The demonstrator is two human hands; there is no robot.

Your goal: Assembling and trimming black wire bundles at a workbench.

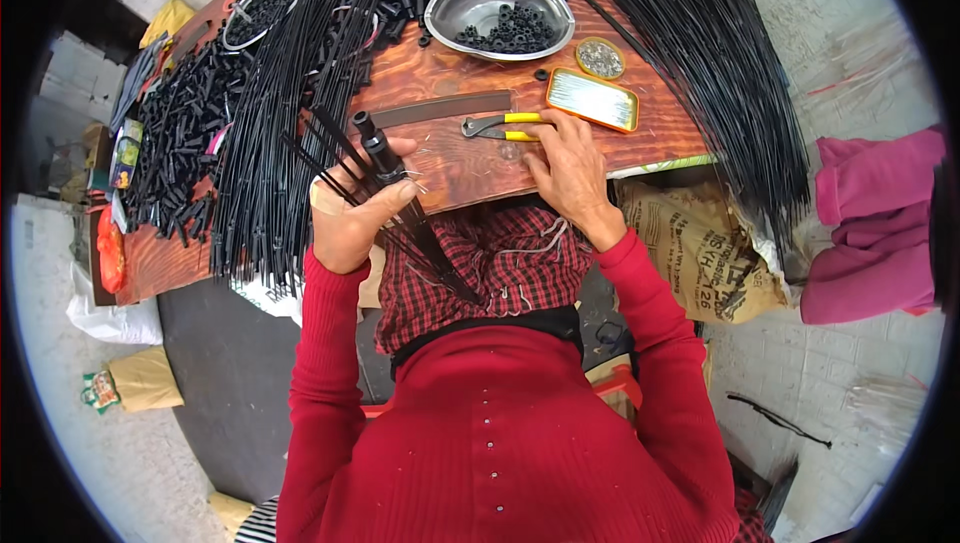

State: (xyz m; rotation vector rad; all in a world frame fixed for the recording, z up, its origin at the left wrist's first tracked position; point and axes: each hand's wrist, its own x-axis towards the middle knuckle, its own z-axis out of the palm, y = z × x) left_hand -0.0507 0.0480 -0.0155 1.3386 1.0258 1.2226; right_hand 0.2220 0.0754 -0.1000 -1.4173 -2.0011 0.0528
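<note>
My left hand (350,208) is closed around a black ribbed tube piece (379,148) and several thin black rods (425,243) that fan out above and below it. Fine pale wire ends stick out by the thumb. On the wooden table lie end-cutting nippers (487,127) with yellow handles, jaws pointing left. My right hand (573,168) has its curled fingers over the handle ends, with the thumb lower and apart. Beside that hand is an orange-rimmed tin (592,100) of thin pale pins or wires. A round dish (600,58) of small shiny pieces stands behind the tin.
A metal bowl (440,28) of small black parts stands at the back. Piles of black tubes (180,153) and long black rods (265,143) cover the left side. Another rod bundle (720,63) hangs over the right edge above a brown sack (690,253). A dark strip (440,106) lies mid-table.
</note>
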